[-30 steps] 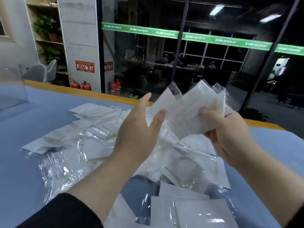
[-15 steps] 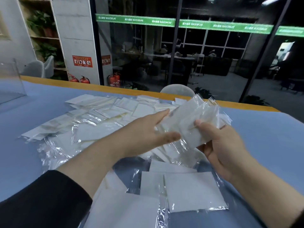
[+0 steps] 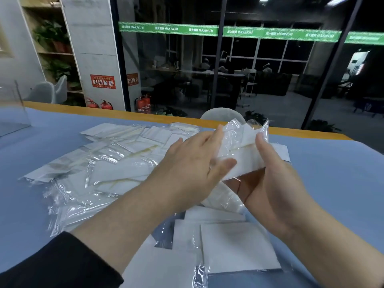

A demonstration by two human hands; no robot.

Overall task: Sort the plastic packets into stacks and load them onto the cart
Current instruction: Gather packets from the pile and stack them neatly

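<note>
A bundle of clear plastic packets [image 3: 242, 148] with white inserts is held above the blue table [image 3: 332, 173]. My right hand [image 3: 272, 183] grips the bundle from below, thumb on top. My left hand [image 3: 193, 169] lies flat against the bundle's left side, fingers straight and thumb pressing its lower edge. A loose heap of similar packets [image 3: 116, 163] spreads across the table to the left. Several more packets [image 3: 234, 246] lie flat near the front, under my forearms. No cart is in view.
The table's far edge has an orange wooden rim [image 3: 104, 110]. A clear acrylic panel [image 3: 14, 109] stands at the far left. A white chair back [image 3: 222, 115] shows behind the table, with glass walls and fire extinguishers [image 3: 143, 103] beyond.
Both hands have lowered the bundle from its fanned, raised position towards the table. My left hand has closed in against the packets' side and the fan has been squared into a tighter bundle.
</note>
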